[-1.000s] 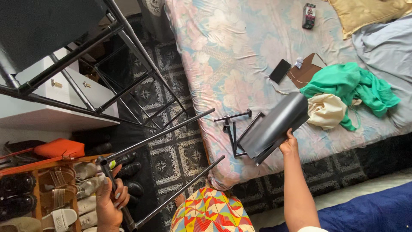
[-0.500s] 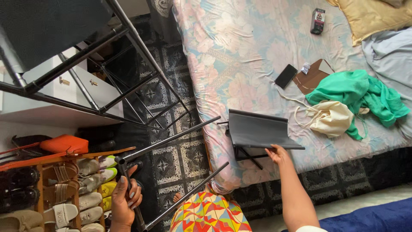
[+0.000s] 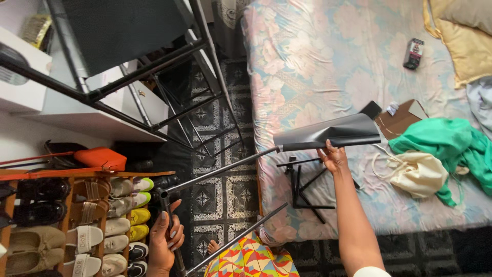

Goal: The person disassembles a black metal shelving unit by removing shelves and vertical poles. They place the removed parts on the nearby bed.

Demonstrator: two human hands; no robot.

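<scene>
Black fabric shelf panel (image 3: pixel 328 134) gripped by right hand (image 3: pixel 333 158), left hand (image 3: pixel 166 238) clasping metal frame tube (image 3: pixel 166 215); fitting panel onto frame under way, needs alignment over the mattress edge (image 3: pixel 266 169).

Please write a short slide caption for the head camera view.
Left hand grips a black metal frame while right hand holds a dark panel over the floral bed.

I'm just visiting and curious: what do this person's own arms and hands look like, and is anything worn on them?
Both hands are bare, no gloves. The left hand has long, pale polished nails. The right hand tops a long bare forearm, with only a white sleeve edge showing near the elbow. No rings or watch are visible.
</scene>
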